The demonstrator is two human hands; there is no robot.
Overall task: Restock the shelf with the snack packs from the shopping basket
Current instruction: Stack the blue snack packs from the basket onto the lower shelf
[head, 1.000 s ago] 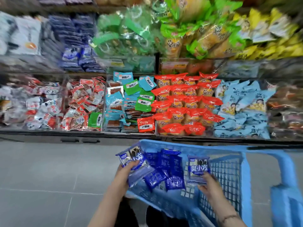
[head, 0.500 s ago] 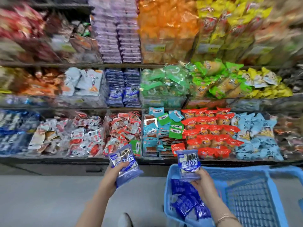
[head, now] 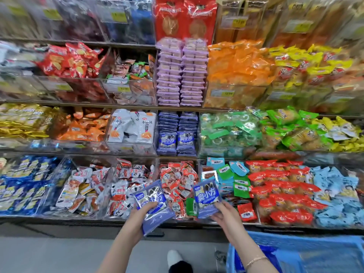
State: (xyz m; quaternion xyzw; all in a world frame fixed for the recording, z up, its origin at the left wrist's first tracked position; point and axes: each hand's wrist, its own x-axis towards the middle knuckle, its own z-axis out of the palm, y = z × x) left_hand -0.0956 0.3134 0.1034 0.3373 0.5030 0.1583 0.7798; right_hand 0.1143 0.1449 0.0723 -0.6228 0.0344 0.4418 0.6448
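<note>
Fingers [head: 151,205] of the left hand [head: 137,216] are curled round one blue snack pack [head: 150,195], and a second blue pack [head: 206,195] is pinched at its lower edge by the right hand [head: 224,215]. Both packs are held up before the lowest shelf [head: 78,218], left of the blue shopping basket [head: 295,245]; matching packs [head: 177,138] are stacked one shelf higher.

Two hands [head: 140,215] [head: 226,214], at least two held snack packs [head: 151,200] [head: 206,195], one basket [head: 315,245], one shoe [head: 173,257].

Shop aisle; tiered shelves [head: 137,107] of packaged snacks, price labels [head: 228,94], blue basket [head: 315,245]
</note>
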